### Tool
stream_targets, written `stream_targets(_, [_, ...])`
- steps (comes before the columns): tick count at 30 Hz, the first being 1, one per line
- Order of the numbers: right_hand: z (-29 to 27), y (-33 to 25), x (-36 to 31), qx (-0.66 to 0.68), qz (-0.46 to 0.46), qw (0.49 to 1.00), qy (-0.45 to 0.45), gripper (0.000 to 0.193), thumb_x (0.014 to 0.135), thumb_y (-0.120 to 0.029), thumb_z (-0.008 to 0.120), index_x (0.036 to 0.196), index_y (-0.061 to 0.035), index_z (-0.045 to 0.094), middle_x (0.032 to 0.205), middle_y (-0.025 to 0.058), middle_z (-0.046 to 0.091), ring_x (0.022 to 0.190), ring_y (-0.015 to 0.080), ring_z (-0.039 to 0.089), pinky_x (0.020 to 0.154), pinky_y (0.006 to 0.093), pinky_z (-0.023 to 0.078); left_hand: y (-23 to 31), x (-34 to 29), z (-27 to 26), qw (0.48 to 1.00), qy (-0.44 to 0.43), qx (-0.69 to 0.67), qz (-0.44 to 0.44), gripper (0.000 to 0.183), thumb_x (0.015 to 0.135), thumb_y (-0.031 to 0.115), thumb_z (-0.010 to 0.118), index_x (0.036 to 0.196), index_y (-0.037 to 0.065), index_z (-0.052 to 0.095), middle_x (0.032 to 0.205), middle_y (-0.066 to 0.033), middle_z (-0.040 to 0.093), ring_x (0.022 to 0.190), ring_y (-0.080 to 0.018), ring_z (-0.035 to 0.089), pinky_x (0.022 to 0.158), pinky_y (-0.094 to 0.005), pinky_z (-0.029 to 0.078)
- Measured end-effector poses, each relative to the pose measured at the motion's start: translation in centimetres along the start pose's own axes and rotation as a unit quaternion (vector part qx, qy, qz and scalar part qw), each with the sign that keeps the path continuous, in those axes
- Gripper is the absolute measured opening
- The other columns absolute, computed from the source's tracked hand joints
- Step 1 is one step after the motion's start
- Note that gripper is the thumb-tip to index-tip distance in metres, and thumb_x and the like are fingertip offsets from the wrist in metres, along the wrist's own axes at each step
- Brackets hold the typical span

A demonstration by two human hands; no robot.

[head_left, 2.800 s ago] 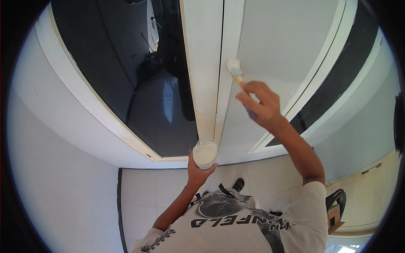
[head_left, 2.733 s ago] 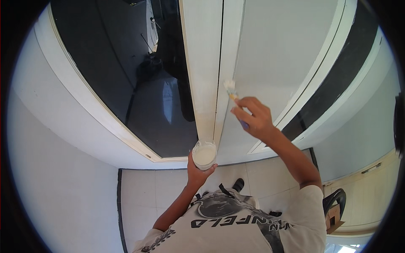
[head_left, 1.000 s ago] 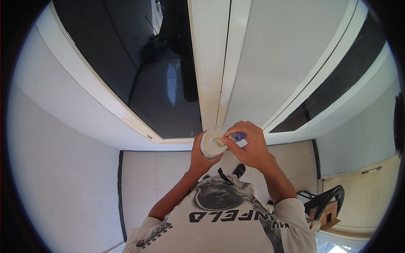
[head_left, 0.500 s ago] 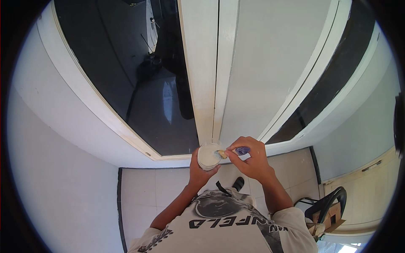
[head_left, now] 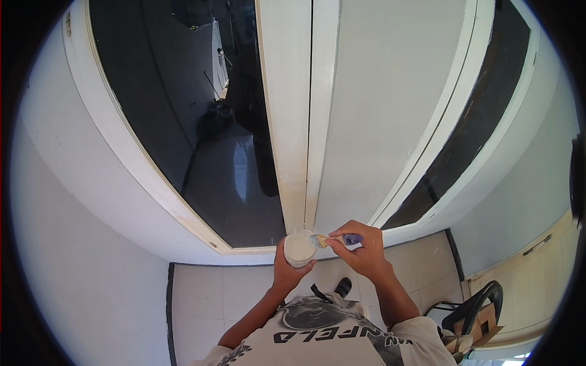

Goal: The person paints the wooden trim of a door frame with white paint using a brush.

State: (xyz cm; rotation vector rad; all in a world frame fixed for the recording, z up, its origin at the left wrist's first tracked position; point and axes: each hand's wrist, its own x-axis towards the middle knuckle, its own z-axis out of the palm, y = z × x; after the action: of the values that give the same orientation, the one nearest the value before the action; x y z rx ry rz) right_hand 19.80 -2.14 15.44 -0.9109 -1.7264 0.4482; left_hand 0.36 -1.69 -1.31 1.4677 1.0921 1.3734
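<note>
Holding the cup [head_left: 298, 263]: the left hand [head_left: 285, 272] is curled around its left and near sides, gripping it, with the open top facing up.
Paint [head_left: 299, 247]: pale cream, inside the cup.
Brush [head_left: 322, 242]: gripped by the right hand [head_left: 367, 250], thumb and fingers pinching the handle, whose purple end points right.
Bristles: at the right edge of the cup; I cannot tell whether they touch the rim or the paint.
Place of the cup: in front of the person's shirt [head_left: 305, 350], above the tiled floor [head_left: 198, 293].
Far left: dark glass [head_left: 201, 152] with reflections, set in a whitish frame [head_left: 283, 91].
Far right: a light grey panel [head_left: 390, 91], then a narrower dark pane [head_left: 479, 116] beyond it.
Near right: a black chair [head_left: 491, 295] with an open cardboard box [head_left: 486, 322] beside it, close to a cream door [head_left: 537, 280].
Left side: a plain pale wall [head_left: 91, 244].
Under the hands: a dark shoe [head_left: 343, 287] on the floor.
</note>
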Motion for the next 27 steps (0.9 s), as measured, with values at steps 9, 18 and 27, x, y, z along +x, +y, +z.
stream_targets(9, [0.4,2.0,-1.0,0.116,0.149,0.980,0.071,0.016,0.083,-0.003,0.080,0.090,0.0030,0.066,0.084,0.0119,0.072,0.076,0.0154,0.070,0.067,0.0265,0.057,0.8,0.1,0.1,0.999,0.033,0.001,-0.010,0.089,0.070,0.013,0.090,0.140,0.000,0.037,0.127,-0.0163,0.056,0.121,-0.0258,0.056,0.103,-0.0383,0.045])
stream_targets(18, [1.4,4.1,1.6,0.332,0.245,0.883,0.226,0.014,0.091,-0.002,0.070,0.090,0.0043,0.058,0.090,0.0147,0.067,0.082,0.0213,0.071,0.079,0.0350,0.064,0.4,-0.1,-0.1,0.997,0.076,0.005,0.003,0.084,0.071,0.015,0.090,0.137,0.000,0.040,0.125,-0.0150,0.056,0.118,-0.0250,0.057,0.101,-0.0378,0.045])
stream_targets(27, [0.3,4.2,10.6,-0.019,-0.218,0.923,0.316,0.021,0.084,0.010,0.074,0.096,-0.0001,0.059,0.101,0.0183,0.068,0.081,0.0184,0.070,0.064,0.0268,0.056,1.4,-0.1,0.0,0.998,0.065,-0.003,0.012,0.081,0.071,0.013,0.089,0.135,0.001,0.042,0.122,-0.0145,0.058,0.116,-0.0244,0.058,0.099,-0.0371,0.047])
